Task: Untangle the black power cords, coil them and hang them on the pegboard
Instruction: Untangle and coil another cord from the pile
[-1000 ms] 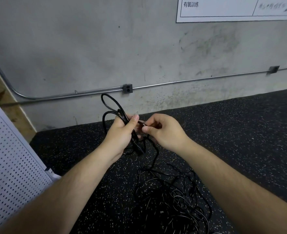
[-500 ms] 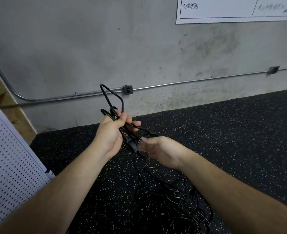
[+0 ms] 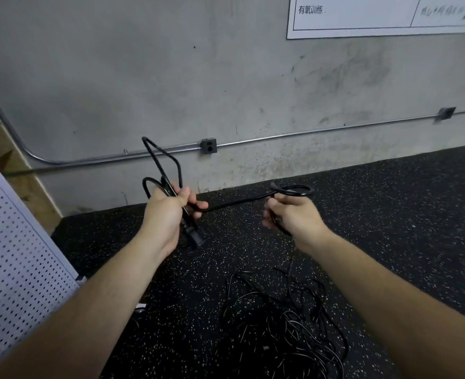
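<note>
- Coiling one black cord (image 3: pixel 236 202) is the step going on now — it is stretching between both hands, middle of the frame.
- The left hand (image 3: pixel 168 212) is gripping a few loops (image 3: pixel 161 160), the plug (image 3: pixel 194 239) hanging just below.
- The right hand (image 3: pixel 294 218) is curling round the same cord.
- The other cords (image 3: pixel 286 318) are lying in a messy pile on the floor (image 3: pixel 389 214), lower middle.
- The pegboard (image 3: pixel 15 255) is standing at the left edge.
- Next, I think, the right hand is needing to bring its bit over for a new loop — gently.
</note>
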Tool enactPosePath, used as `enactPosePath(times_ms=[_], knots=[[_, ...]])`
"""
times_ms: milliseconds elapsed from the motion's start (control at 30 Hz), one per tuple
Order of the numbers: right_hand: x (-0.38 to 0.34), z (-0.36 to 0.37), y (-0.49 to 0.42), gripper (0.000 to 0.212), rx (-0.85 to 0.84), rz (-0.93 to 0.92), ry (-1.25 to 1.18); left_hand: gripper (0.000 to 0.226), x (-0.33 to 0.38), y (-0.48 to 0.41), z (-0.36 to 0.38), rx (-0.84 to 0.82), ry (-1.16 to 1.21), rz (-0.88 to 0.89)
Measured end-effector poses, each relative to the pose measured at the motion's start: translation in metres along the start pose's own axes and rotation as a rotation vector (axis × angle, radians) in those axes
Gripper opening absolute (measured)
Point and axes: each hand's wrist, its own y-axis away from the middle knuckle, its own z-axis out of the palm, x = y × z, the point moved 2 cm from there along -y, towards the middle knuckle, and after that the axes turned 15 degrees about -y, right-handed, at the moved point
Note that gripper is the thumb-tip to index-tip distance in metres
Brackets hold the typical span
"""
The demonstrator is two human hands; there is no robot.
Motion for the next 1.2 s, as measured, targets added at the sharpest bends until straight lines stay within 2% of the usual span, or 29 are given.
enactPosePath(times_ms=[100, 200, 333, 433, 500, 600, 667, 700, 800, 900, 1000, 1033, 1100, 1133, 1200], knots=[[-0.011, -0.006, -0.008, 0.009, 0.075, -0.034, -0.065, 0.013, -0.009, -0.001, -0.002, 0.021, -0.130, -0.014], [-0.021, -0.014, -0.011, 0.008, 0.185, -0.129, -0.017, 0.010, -0.019, -0.010, -0.006, 0.044, -0.239, -0.056], [-0.031, -0.037, -0.021, 0.008, 0.350, -0.177, 0.043, 0.013, -0.029, -0.018, -0.017, 0.036, -0.500, -0.047], [-0.032, -0.054, -0.024, 0.008, 0.411, -0.179, 0.296, 0.009, -0.031, -0.020, -0.019, 0.024, -0.538, -0.039], [-0.031, -0.054, -0.022, 0.017, 0.250, -0.159, 0.588, 0.014, -0.032, -0.021, -0.016, 0.000, -0.441, -0.027], [-0.023, -0.042, -0.013, 0.044, -0.193, -0.012, 0.984, 0.016, -0.031, -0.019, -0.002, -0.092, -0.235, -0.019], [-0.018, -0.031, -0.003, 0.055, -0.405, 0.102, 1.157, 0.021, -0.026, -0.016, 0.005, -0.158, -0.110, -0.005], [-0.014, -0.027, 0.001, 0.056, -0.451, 0.131, 1.183, 0.022, -0.023, -0.015, 0.007, -0.187, -0.068, 0.012], [-0.004, -0.012, 0.010, 0.050, -0.457, 0.080, 1.050, 0.022, -0.016, -0.009, 0.013, -0.275, 0.037, 0.050], [-0.005, 0.009, 0.016, 0.030, -0.370, -0.132, 0.720, 0.023, -0.013, -0.004, 0.020, -0.373, 0.098, 0.041], [-0.023, 0.036, 0.024, 0.043, -0.277, -0.246, 0.332, 0.013, -0.016, 0.003, 0.024, -0.514, 0.042, 0.040], [-0.029, 0.043, 0.025, 0.043, -0.263, -0.264, 0.270, 0.007, -0.018, 0.005, 0.026, -0.566, 0.022, 0.039], [-0.033, 0.052, 0.023, 0.030, -0.222, -0.291, 0.207, 0.009, -0.022, 0.009, 0.027, -0.618, 0.008, 0.042], [-0.033, 0.052, 0.022, 0.023, -0.193, -0.292, 0.194, 0.014, -0.021, 0.011, 0.028, -0.607, -0.003, 0.047], [-0.030, 0.048, 0.017, 0.027, -0.147, -0.240, 0.201, 0.021, -0.019, 0.013, 0.028, -0.540, -0.048, 0.044]])
